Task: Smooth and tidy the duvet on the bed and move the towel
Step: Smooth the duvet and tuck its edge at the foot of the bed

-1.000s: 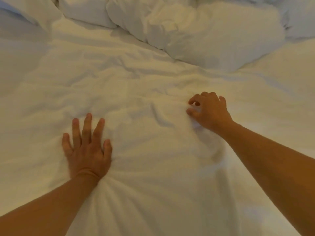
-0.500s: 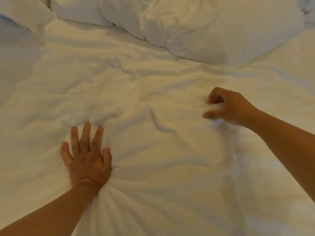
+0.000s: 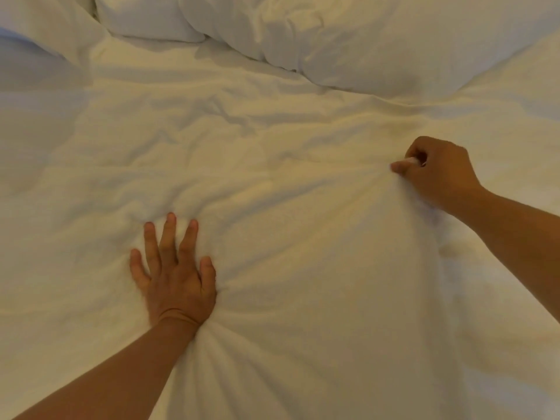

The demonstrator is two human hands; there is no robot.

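A white duvet (image 3: 272,183) covers the bed and fills nearly the whole view, creased in the middle. My left hand (image 3: 174,277) presses flat on it at the lower left, fingers spread, with folds radiating from the wrist. At the right, my right hand (image 3: 436,174) pinches a fold of the duvet between thumb and curled fingers, and the cloth is drawn taut between the two hands. No towel is in view.
White pillows (image 3: 378,47) lie bunched along the top edge, with another pillow (image 3: 145,16) at the upper left. A shadowed dip in the bedding (image 3: 33,86) runs down the far left side.
My right hand has slid to the right while gripping the duvet, pulling the middle creases flatter. My left hand has stayed pressed in place.
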